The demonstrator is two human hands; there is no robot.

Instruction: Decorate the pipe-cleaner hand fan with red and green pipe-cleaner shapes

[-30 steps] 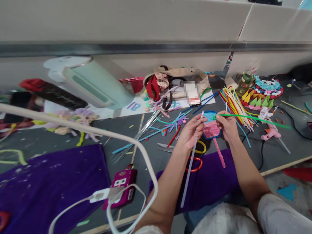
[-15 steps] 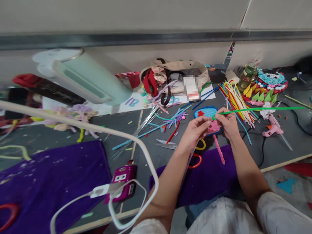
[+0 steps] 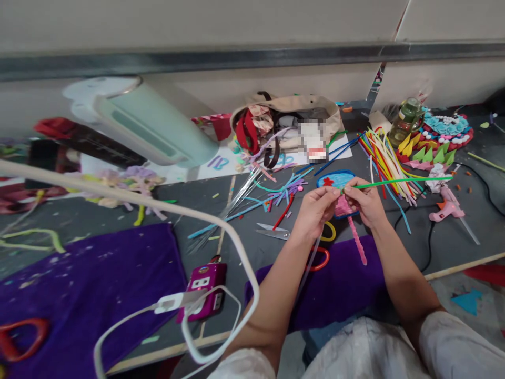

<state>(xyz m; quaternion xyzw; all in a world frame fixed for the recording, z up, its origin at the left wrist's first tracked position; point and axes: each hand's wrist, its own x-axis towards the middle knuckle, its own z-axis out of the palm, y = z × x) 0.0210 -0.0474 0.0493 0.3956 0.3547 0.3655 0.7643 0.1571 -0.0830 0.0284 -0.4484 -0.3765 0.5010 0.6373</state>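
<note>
Hands, two, bare: left hand (image 3: 316, 211) with thumb and fingertips pinching close to the near end of a green pipe cleaner (image 3: 402, 182); right hand (image 3: 367, 204) pinching the same piece just beside, fingertips nearly meeting. Green length extends rightward, above the table. Translucent stick (image 3: 311, 260) emerges below the left hand, its hold partly hidden.

Beneath the hands: blue-and-pink craft piece (image 3: 339, 179) with red flower and pink stem, partly covered.

Surface: dark grey tabletop (image 3: 450, 247), pale-edged, strewn with scraps. Two purple cloths, one at the near edge (image 3: 343, 276), one at left (image 3: 118, 273), flecked with bits. Scissors (image 3: 277, 234), yellow and red loops, partly behind the left arm. Magenta power block (image 3: 212, 278), white plug inserted. Bundle of coloured pipe cleaners (image 3: 389, 171), right; pink glue gun (image 3: 445, 210) beyond. Green bottle (image 3: 408, 123) and beige bag (image 3: 327, 111) toward the back.

Room: pale wall (image 3: 197, 26), dark horizontal rail (image 3: 197, 59); grey floor (image 3: 444, 300) at right, bearing a blue scrap (image 3: 467, 301).
</note>
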